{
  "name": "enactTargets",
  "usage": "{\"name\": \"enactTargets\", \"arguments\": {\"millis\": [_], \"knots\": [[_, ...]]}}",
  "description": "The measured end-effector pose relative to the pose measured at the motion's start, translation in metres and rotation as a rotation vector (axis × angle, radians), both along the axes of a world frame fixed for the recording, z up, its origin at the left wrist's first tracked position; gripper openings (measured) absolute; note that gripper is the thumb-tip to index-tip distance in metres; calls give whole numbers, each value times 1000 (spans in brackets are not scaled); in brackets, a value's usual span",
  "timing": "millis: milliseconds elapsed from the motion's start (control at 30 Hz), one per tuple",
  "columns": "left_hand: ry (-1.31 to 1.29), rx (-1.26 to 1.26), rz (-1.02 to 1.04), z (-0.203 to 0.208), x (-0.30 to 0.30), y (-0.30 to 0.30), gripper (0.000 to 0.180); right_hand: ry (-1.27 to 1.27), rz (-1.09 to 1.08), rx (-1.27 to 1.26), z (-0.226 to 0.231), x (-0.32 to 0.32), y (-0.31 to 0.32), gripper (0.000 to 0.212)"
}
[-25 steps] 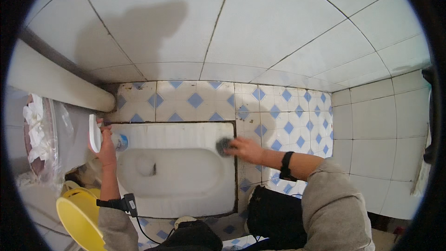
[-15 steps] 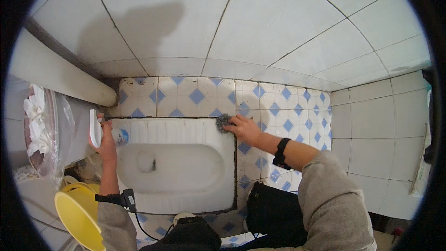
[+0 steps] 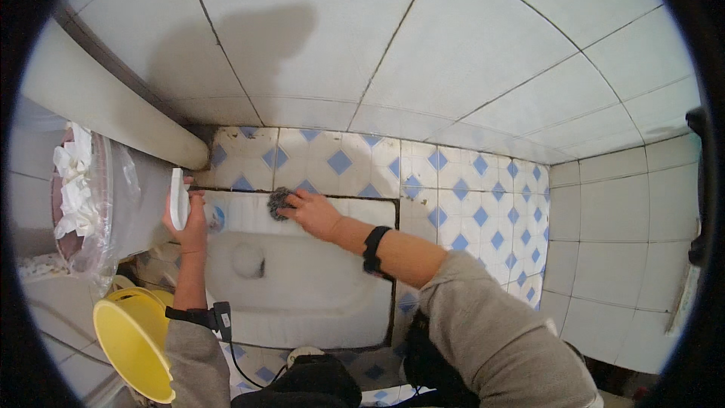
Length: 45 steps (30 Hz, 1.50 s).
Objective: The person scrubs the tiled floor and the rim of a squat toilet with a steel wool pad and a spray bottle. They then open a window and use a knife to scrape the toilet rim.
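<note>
My left hand (image 3: 194,228) is closed around a spray bottle with a white trigger head (image 3: 179,202); its clear body with a blue label (image 3: 216,217) shows beyond my fingers. A grey steel wool scrubber (image 3: 280,203) is gripped by the fingertips of my right hand (image 3: 316,216). It rests at the far edge of a white squat toilet (image 3: 370,215), where the ceramic meets the tiled floor. The toilet's long basin lies below my right forearm, with the drain opening (image 3: 249,261) toward the left.
A yellow bucket (image 3: 132,347) stands at the lower left, beside my left forearm. Behind it is a bin (image 3: 107,189) lined with clear plastic and heaped with white tissues (image 3: 74,181). A thick pipe (image 3: 113,106) runs along the left. White tiled walls (image 3: 302,53) enclose the far and right sides.
My right hand has moved left along the toilet's far edge with the steel wool scrubber, from its far right corner to nearer the bottle. My left hand keeps hold of the spray bottle.
</note>
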State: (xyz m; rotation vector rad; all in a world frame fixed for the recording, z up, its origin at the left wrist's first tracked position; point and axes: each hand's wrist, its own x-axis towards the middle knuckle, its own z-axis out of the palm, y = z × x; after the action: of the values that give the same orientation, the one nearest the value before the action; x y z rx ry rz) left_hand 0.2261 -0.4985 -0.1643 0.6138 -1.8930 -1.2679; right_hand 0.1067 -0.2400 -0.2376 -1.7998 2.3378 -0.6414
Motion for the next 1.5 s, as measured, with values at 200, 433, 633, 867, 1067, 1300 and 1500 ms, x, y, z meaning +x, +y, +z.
{"name": "enactTargets", "arguments": {"millis": [200,433,633,867,1067,1300,1500], "knots": [[-27,43,-23,3,6,-1,31,53,79,130,21,-35,116,47],[4,5,6,-1,3,1,31,19,94,286,38,-35,151,52],[-17,22,11,7,-2,6,29,34,-24,-68,6,-14,36,45],[14,30,18,8,2,4,27,-73,186,293,38,-15,142,44],[-24,-22,24,8,-1,6,29,6,171,86,19,-13,47,46],[-18,83,-3,10,-7,4,29,-16,68,12,12,6,-15,48],[-57,120,89,28,21,4,24,15,172,265,36,-28,125,61]]}}
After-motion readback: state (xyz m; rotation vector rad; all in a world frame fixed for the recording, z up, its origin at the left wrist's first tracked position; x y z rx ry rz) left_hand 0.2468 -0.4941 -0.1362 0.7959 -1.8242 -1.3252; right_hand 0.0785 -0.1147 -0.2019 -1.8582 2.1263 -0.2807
